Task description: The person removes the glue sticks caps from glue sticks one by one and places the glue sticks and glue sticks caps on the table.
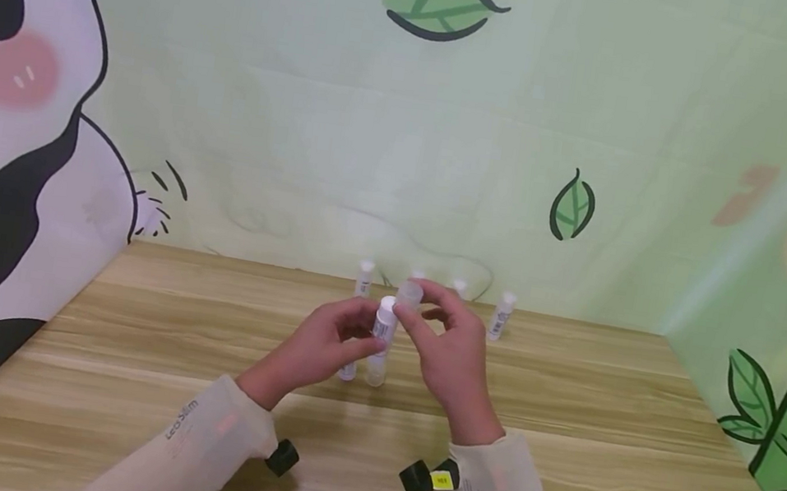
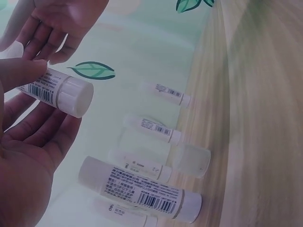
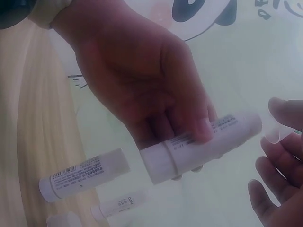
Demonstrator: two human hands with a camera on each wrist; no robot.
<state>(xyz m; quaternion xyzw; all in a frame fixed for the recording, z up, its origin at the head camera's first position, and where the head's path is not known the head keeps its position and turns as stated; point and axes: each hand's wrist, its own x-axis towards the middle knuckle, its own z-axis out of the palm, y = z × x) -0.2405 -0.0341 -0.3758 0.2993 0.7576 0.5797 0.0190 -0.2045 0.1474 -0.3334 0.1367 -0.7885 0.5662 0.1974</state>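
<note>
My left hand point(image 1: 321, 344) grips a white glue stick point(image 1: 386, 321) with printed text and a barcode, holding it upright above the table. Between the thumb and fingers of my right hand point(image 1: 456, 352) is a translucent cap point(image 1: 410, 292), close beside the glue stick's top end; I cannot tell whether they touch. Below the hands, a second glue stick point(image 2: 142, 193) stands on the table, partly hidden by my left hand in the head view. Next to it stands another translucent cap point(image 2: 193, 160).
Several glue sticks point(image 1: 501, 316) stand in a row along the table's back edge, some partly behind my hands. The wood-grain table point(image 1: 567, 401) meets a green cloth backdrop point(image 1: 302, 142) printed with leaves and a panda.
</note>
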